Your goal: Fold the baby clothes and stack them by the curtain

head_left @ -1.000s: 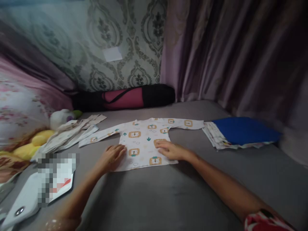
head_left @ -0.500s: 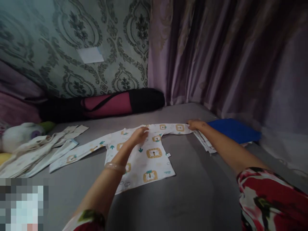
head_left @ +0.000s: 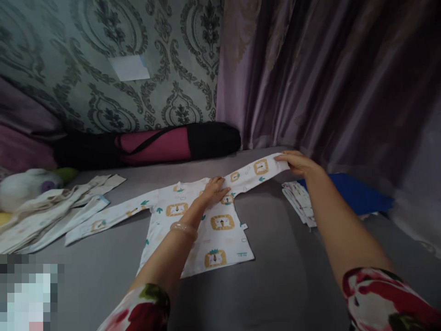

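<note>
A small white long-sleeved shirt (head_left: 193, 230) printed with lion faces and green leaves lies spread on the grey sheet. My left hand (head_left: 214, 189) rests on it near the right shoulder, thumb apart from the fingers, palm down. Between the thumb and fingers of my right hand (head_left: 294, 162) is the cuff of the right sleeve, held up off the sheet and angled away from me. The left sleeve (head_left: 113, 218) stretches out flat toward the pale clothes at the left. Part of the shirt's front is hidden under my left forearm.
Folded light clothes (head_left: 298, 202) sit beside a blue folded cloth (head_left: 358, 193) at the right. Long pale garments (head_left: 51, 216) and a plush toy (head_left: 27, 188) lie at the left. A black and pink long bag (head_left: 155, 147) runs along the patterned wall, near purple curtains (head_left: 292, 82).
My right hand has raised the sleeve's cuff up and away, so the sleeve now slants upward. My left hand has shifted slightly right on the shirt. The folded clothes show more.
</note>
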Demonstrator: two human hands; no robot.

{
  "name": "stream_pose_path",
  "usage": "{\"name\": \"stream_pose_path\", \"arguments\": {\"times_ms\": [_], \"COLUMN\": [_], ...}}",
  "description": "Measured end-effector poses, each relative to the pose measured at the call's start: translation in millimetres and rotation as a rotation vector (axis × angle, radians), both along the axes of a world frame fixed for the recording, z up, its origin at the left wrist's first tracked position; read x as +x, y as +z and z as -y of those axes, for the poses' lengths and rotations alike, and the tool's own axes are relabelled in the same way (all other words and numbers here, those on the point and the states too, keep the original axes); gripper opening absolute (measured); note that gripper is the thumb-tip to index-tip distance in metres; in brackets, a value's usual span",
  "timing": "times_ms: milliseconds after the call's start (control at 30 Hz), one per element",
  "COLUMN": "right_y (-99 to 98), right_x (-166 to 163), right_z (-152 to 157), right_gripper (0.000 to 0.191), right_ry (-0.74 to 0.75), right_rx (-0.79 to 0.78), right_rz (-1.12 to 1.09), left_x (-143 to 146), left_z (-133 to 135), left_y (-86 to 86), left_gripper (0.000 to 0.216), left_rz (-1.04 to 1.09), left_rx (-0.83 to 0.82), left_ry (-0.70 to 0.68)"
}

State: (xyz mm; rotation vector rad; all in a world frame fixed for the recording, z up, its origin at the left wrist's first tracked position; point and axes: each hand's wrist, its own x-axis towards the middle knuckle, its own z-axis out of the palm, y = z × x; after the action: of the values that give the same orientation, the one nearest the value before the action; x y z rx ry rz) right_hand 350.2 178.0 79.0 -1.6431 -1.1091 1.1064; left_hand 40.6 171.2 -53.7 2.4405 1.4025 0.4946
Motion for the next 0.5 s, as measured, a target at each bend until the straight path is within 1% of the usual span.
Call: {"name": "stream_pose_path", "arguments": {"times_ms": [33, 133, 200, 300, 367, 433, 500], "right_y": [1.3, 3.2, 4.8, 10.2, 15.4, 20.1, 21.4], "right_x": [-5, -23, -36, -60, -82, -110, -143], "right_z": [0, -1, -1, 0, 3, 7, 11], "right_gripper": [0.012, 0.010, 0.011, 0.015, 0.012, 0.007, 0.004], "right_ry": [-0.050, -0.174, -0.204, -0.176, -0.141, -0.080, 0.004], "right_rx": [0.029, 0.087, 0.095, 0.100, 0.119, 0.132, 0.121], "right_rz": [-0.115, -0.310, -0.427, -0.536, -0.627, -0.726, -0.769], "left_x": [2, 6, 8, 9, 10, 10, 11], "left_z": [1, 5, 6, 4, 1, -4, -10], "left_y": [2.5, 9.7, 13.6, 18.0, 20.6, 22.9, 24.4], "left_gripper": [0.057, 0.066, 0.073, 0.082, 0.088, 0.091, 0.092], "left_rz": [-0.017, -0.059, -0.090, -0.133, -0.148, -0.161, -0.182], "left_rx": [-0.015, -0.044, -0.063, -0.087, -0.085, -0.083, -0.095], "left_ry": [0.016, 0.042, 0.050, 0.056, 0.043, 0.024, 0.013]}}
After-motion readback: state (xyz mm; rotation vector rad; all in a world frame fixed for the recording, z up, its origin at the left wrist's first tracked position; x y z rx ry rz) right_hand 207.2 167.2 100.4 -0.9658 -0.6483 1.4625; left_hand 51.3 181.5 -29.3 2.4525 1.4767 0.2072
